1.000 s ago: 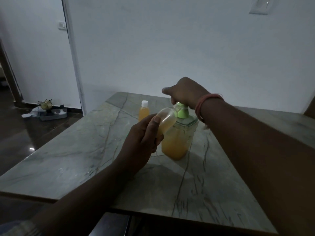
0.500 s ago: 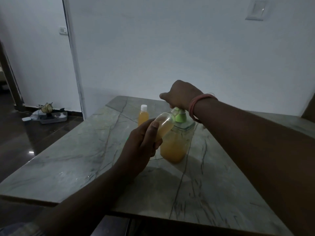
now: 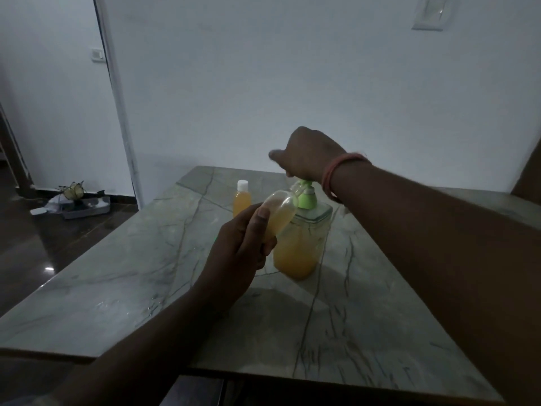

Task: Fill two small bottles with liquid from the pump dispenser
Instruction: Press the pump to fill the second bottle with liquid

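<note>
A clear pump dispenser (image 3: 301,247) with orange-yellow liquid and a green pump top stands mid-table. My right hand (image 3: 307,155) rests on the pump head from above, fingers curled over it. My left hand (image 3: 243,244) grips a small clear bottle (image 3: 279,213), tilted with its open mouth up against the green nozzle; it is partly full of the same liquid. A second small bottle (image 3: 242,200), full and closed with a white cap, stands upright behind and left of the dispenser.
The grey-green marble table (image 3: 117,273) has its front edge near me and its left edge over a dark floor. A tray with small objects (image 3: 79,202) lies on the floor by the wall corner. A white wall stands behind the table.
My right hand has lifted slightly with the pump head, showing more of the green stem. The tilted bottle stays at the nozzle in my left hand. The view has shifted a little.
</note>
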A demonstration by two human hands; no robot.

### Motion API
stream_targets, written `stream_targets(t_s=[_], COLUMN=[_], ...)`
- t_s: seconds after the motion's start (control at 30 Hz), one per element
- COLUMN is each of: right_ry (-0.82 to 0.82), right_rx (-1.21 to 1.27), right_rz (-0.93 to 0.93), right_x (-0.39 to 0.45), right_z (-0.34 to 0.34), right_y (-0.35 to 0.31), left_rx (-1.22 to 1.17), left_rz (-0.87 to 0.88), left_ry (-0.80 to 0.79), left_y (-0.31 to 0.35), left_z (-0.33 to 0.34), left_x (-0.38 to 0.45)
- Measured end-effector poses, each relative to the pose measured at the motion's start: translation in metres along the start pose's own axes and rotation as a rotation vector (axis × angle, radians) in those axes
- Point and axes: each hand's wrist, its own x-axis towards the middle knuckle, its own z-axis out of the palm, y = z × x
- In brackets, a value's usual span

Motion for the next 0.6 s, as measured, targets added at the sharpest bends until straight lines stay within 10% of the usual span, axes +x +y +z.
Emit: stream_targets(t_s=[0.6], right_ry=[-0.010], right_rx=[-0.038], right_rz=[0.034], right_x=[-0.003], right_z=[0.002], right_y=[-0.007], left_rx=[0.022], left_rz=[0.004], left_ry=[-0.002], left_y=[0.001], left_z=[0.000], left_x=[-0.001])
